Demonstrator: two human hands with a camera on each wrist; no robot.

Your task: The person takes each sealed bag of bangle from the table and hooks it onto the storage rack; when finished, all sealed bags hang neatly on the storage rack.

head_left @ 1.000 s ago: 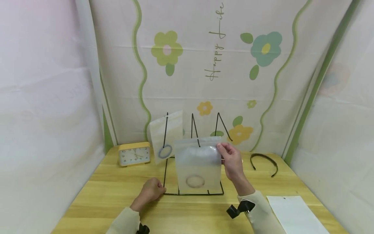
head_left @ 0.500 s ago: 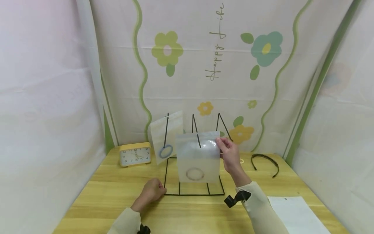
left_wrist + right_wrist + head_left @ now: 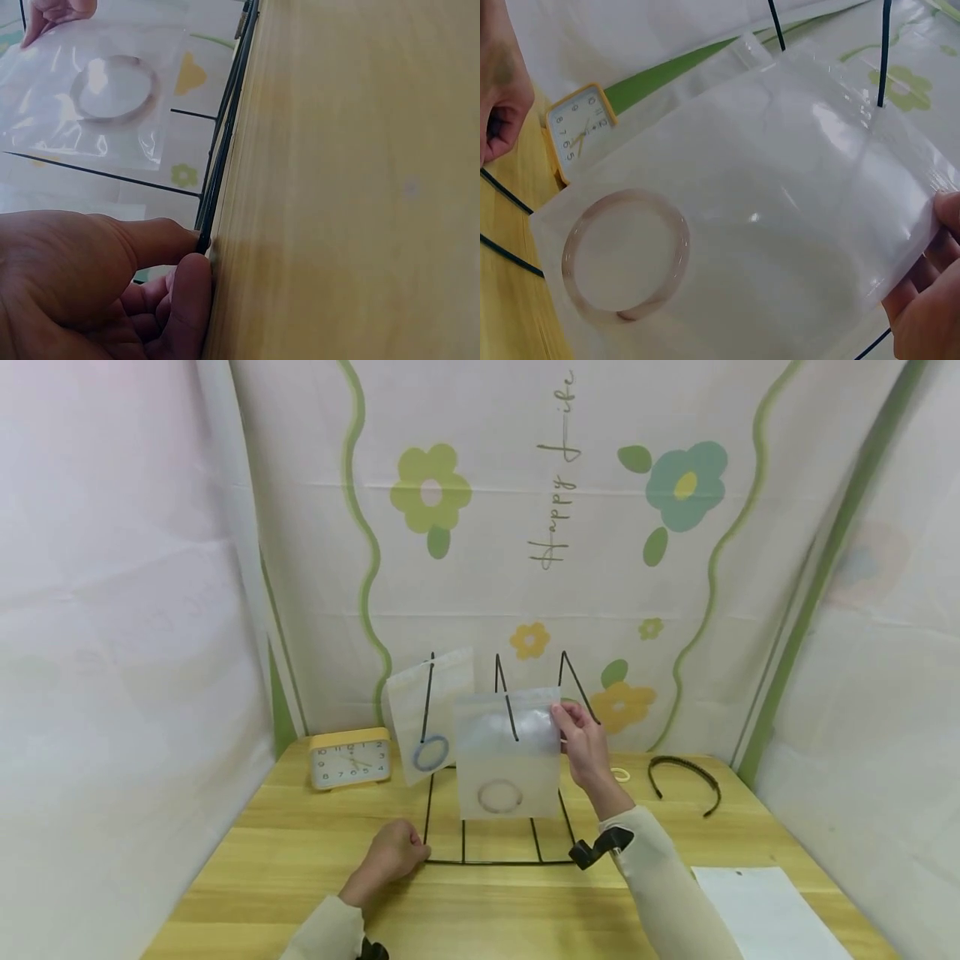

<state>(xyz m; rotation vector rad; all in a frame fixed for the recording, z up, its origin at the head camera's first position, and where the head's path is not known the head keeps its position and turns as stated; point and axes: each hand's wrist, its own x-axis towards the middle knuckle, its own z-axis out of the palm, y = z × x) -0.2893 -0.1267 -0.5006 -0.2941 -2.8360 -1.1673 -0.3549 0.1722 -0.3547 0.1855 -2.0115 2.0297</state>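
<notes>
My right hand pinches the right upper edge of a clear zip bag between thumb and fingers. Inside the bag lies a pinkish translucent bangle, low down. The middle prong of a black wire rack passes through the bag's top, and the bag hangs partway along it. At the rack's front left corner, my left hand pinches the wire between thumb and finger, close over the table, as the left wrist view shows. A second clear bag with a blue ring hangs on the left prong.
A yellow clock stands left of the rack. Behind my right hand lies a small yellow ring, with a dark braided headband further right. White sheets lie at the table's right front. Flowered cloth closes the back.
My right hand has moved the bag with the bangle up and back along the middle prong, so its bottom edge is now above the rack's front wire. The left hand stays at the corner.
</notes>
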